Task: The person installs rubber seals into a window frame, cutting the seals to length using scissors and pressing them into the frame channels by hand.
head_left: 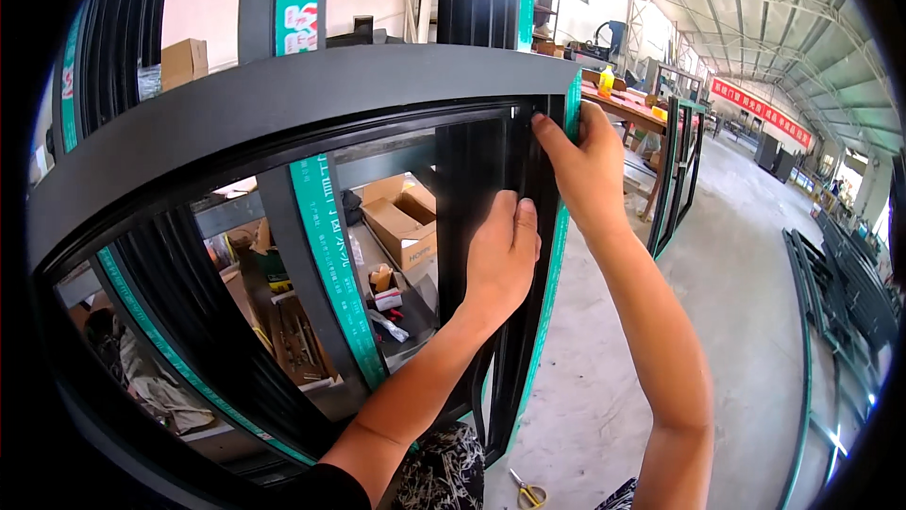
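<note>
A large dark grey window frame point(311, 71) stands in front of me, with green printed film along its right outer edge. My right hand point(587, 156) grips its upper right corner; the thumb presses on the inner black groove and the fingers wrap round the outer side. Just below, my left hand point(505, 250) is closed beside the inside of the right upright, thumb up. What lies in its fingers is hidden. A thin black strip point(479, 397), which looks like rubber seal, hangs loose along the lower part of that upright; I cannot see whether it reaches my left hand.
Yellow-handled scissors point(530, 495) lie on the floor near my feet. Through the frame show a rack with an open cardboard box point(401, 222) and dark profiles with green film point(340, 274). More frames point(678, 170) stand at right; metal profiles point(840, 321) lie far right.
</note>
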The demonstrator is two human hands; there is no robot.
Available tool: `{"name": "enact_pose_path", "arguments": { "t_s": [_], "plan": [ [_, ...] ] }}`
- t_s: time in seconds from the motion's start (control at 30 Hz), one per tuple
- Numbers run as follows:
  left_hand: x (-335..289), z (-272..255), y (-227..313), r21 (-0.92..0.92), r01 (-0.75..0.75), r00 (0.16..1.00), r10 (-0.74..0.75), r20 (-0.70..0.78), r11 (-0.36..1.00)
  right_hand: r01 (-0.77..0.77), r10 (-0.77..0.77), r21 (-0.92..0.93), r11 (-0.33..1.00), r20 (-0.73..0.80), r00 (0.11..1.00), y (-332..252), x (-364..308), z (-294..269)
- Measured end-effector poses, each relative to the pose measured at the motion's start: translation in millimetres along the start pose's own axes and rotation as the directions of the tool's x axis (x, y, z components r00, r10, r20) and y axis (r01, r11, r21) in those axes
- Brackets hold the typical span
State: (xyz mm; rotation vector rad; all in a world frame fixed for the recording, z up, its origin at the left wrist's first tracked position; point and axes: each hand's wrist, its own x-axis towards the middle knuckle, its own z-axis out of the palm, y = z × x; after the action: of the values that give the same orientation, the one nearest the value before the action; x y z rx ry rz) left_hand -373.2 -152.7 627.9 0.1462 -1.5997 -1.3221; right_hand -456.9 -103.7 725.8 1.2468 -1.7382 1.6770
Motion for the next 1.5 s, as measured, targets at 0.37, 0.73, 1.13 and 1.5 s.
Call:
{"name": "enact_pose_path", "arguments": {
  "t_s": [0.37, 0.73, 1.13, 1.5],
  "plan": [
    [-11, 7, -17, -0.055, -0.035, 0.995, 0.03, -0.091, 0.998, -0.003, -0.002, 0.097, 0.995, 0.043, 0.999, 22, -46, -11],
    [-142, -6, -101, -0.235, 0.477, 0.876, -0.48, 0.047, 0.847, -0.359, 0.376, -0.247, 0.9, 0.024, 0.926, 194, -212, -119],
    [-146, -25, -158, -0.466, 0.402, 0.886, -0.206, 0.416, 0.788, -0.231, 0.959, -0.931, 0.282, 0.282, 0.033, 343, -692, -196],
    [-150, -33, -115, -0.552, 0.771, 0.32, 0.556, 0.767, 0.317, -0.214, 0.919, -0.93, 0.299, 0.221, 0.325, 312, -757, -112]
  ]
}}
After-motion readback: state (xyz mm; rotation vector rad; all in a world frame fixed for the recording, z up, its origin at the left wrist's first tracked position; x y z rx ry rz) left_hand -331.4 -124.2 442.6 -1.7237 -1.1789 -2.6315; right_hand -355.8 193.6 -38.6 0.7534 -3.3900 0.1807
